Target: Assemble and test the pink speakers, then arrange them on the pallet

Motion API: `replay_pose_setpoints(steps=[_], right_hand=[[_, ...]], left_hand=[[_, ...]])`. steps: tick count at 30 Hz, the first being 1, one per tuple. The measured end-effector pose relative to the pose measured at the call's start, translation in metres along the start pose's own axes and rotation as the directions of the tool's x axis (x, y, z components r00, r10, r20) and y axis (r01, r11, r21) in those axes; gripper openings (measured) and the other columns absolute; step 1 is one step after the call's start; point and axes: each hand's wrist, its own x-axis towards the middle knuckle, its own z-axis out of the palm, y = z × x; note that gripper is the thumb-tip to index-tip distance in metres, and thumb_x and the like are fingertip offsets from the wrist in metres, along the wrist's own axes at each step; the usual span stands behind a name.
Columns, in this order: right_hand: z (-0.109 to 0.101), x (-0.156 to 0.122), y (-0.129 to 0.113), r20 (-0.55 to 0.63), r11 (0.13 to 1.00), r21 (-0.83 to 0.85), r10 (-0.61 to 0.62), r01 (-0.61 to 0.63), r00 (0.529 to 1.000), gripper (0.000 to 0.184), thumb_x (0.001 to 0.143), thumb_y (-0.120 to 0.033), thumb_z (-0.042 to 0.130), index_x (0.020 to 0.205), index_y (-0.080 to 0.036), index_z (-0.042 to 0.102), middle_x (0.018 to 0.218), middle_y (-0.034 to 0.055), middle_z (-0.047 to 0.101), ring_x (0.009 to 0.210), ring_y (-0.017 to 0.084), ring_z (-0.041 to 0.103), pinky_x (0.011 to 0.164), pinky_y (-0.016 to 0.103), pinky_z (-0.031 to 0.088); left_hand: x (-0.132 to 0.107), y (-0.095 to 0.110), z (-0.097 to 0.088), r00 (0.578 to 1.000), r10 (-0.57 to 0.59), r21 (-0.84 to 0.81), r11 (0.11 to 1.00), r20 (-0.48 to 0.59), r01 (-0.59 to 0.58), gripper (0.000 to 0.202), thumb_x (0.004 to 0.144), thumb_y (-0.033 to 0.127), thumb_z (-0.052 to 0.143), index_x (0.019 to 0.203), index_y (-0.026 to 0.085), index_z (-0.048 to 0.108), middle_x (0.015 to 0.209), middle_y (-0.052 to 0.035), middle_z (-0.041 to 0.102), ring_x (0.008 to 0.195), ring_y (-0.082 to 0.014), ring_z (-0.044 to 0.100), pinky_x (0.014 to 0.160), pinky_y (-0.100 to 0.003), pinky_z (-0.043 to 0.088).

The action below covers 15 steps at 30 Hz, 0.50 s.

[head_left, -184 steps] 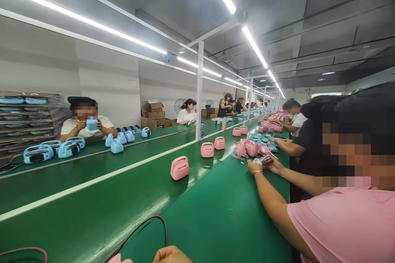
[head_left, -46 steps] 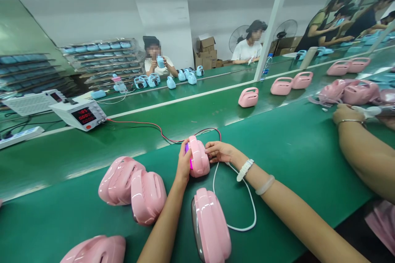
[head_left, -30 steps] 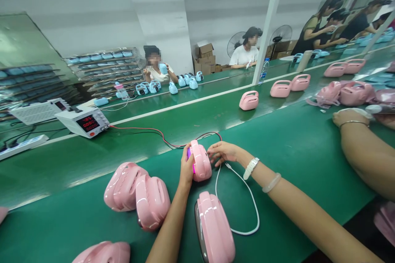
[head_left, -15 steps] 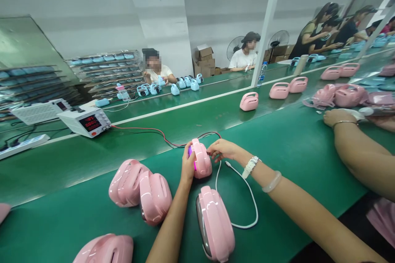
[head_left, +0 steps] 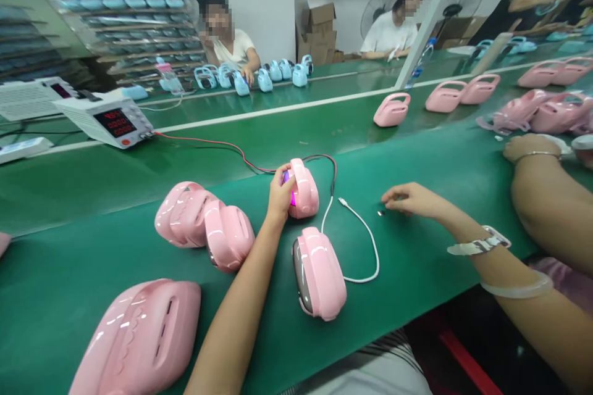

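Note:
My left hand (head_left: 280, 194) grips a pink portable speaker (head_left: 306, 191) with a carry handle, its front lit purple. My right hand (head_left: 410, 200) hovers just above the green table, fingers loosely bent and apart from a small shiny piece (head_left: 380, 213) lying below the fingertips. I cannot make out what that piece is. Between my hands a white cable (head_left: 374, 247) curves across the table, its plug end loose. Nearer me another pink speaker (head_left: 324, 274) stands with its dark front turned left.
Left of my forearm are more pink speakers (head_left: 185, 213), one (head_left: 148, 333) close to me. A bench power supply (head_left: 113, 120) with red digits feeds a red and black wire (head_left: 227, 143). A co-worker's arm (head_left: 542, 191) is at right. Blue speakers (head_left: 264, 79) stand across the line.
My right hand has left the lit speaker's side and moved right, down to the table by the small shiny piece. My left hand still holds the speaker. The view has shifted.

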Motion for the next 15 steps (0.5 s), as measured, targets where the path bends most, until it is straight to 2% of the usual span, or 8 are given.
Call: replay_pose_setpoints(steps=[2, 3, 4, 6, 8, 12, 15], right_hand=[[0.018, -0.015, -0.01, 0.022, 0.979, 0.162, -0.13, 0.125, 0.991, 0.03, 0.062, -0.032, 0.076, 0.085, -0.014, 0.069, 0.068, 0.0021, 0.062, 0.051, 0.009, 0.052, 0.046, 0.02, 0.042], [0.03, -0.022, -0.018, 0.103, 0.95, 0.266, -0.198, 0.165, 0.975, 0.033, 0.065, -0.033, 0.075, 0.091, -0.014, 0.067, 0.069, 0.0009, 0.061, 0.052, 0.008, 0.053, 0.048, 0.02, 0.044], [0.043, -0.028, -0.026, 0.221, 0.917, 0.363, -0.256, 0.164, 0.941, 0.036, 0.066, -0.033, 0.074, 0.095, -0.014, 0.065, 0.069, -0.0001, 0.06, 0.053, 0.008, 0.053, 0.049, 0.02, 0.046], [0.069, -0.035, -0.039, 0.419, 0.862, 0.499, -0.332, 0.091, 0.845, 0.039, 0.063, -0.029, 0.078, 0.095, -0.014, 0.061, 0.067, -0.0026, 0.058, 0.052, 0.008, 0.054, 0.047, 0.019, 0.047], [0.09, -0.036, -0.045, 0.519, 0.818, 0.575, -0.371, 0.006, 0.77, 0.039, 0.058, -0.024, 0.082, 0.088, -0.014, 0.059, 0.063, -0.0051, 0.056, 0.05, 0.008, 0.053, 0.045, 0.018, 0.048], [0.111, -0.031, -0.04, 0.601, 0.767, 0.633, -0.405, -0.101, 0.689, 0.039, 0.054, -0.02, 0.086, 0.076, -0.014, 0.053, 0.055, -0.0079, 0.052, 0.049, 0.006, 0.05, 0.046, 0.018, 0.05], [0.115, -0.031, -0.036, 0.595, 0.75, 0.652, -0.418, -0.108, 0.687, 0.043, 0.054, -0.022, 0.088, 0.073, -0.015, 0.05, 0.052, -0.0092, 0.049, 0.048, 0.005, 0.047, 0.047, 0.015, 0.046]], left_hand=[[0.0, 0.001, 0.001, 1.0, -0.003, -0.008, 1.0, 0.001, 0.003, 0.043, 0.058, 0.035, 0.066, 0.096, 0.016, 0.06, 0.092, -0.0025, 0.062, 0.081, -0.0164, 0.055, 0.07, -0.024, 0.042], [0.0, 0.002, 0.001, 1.0, 0.002, -0.01, 1.0, -0.001, -0.002, 0.043, 0.057, 0.035, 0.066, 0.095, 0.016, 0.06, 0.091, -0.0023, 0.062, 0.08, -0.0159, 0.055, 0.068, -0.023, 0.042], [0.001, 0.003, 0.002, 1.0, 0.009, -0.008, 1.0, -0.005, -0.009, 0.042, 0.056, 0.035, 0.067, 0.093, 0.016, 0.061, 0.09, -0.0021, 0.062, 0.079, -0.0157, 0.055, 0.067, -0.023, 0.042], [0.0, 0.004, 0.002, 1.0, 0.02, -0.003, 1.0, -0.016, -0.02, 0.04, 0.055, 0.036, 0.068, 0.09, 0.017, 0.062, 0.088, -0.0019, 0.062, 0.078, -0.0157, 0.055, 0.066, -0.023, 0.042], [-0.001, 0.005, 0.003, 0.999, 0.018, -0.014, 1.0, -0.036, -0.019, 0.039, 0.055, 0.037, 0.07, 0.087, 0.017, 0.062, 0.084, -0.0013, 0.062, 0.074, -0.0153, 0.055, 0.063, -0.023, 0.042], [-0.004, 0.003, 0.003, 0.997, 0.018, -0.069, 0.997, -0.077, -0.023, 0.035, 0.054, 0.036, 0.073, 0.083, 0.019, 0.065, 0.077, 0.0004, 0.062, 0.067, -0.0134, 0.053, 0.058, -0.023, 0.041], [-0.004, 0.0, 0.003, 0.997, 0.035, -0.08, 0.996, -0.075, -0.041, 0.031, 0.057, 0.036, 0.074, 0.082, 0.021, 0.067, 0.077, 0.0, 0.063, 0.066, -0.0139, 0.054, 0.056, -0.024, 0.041]])
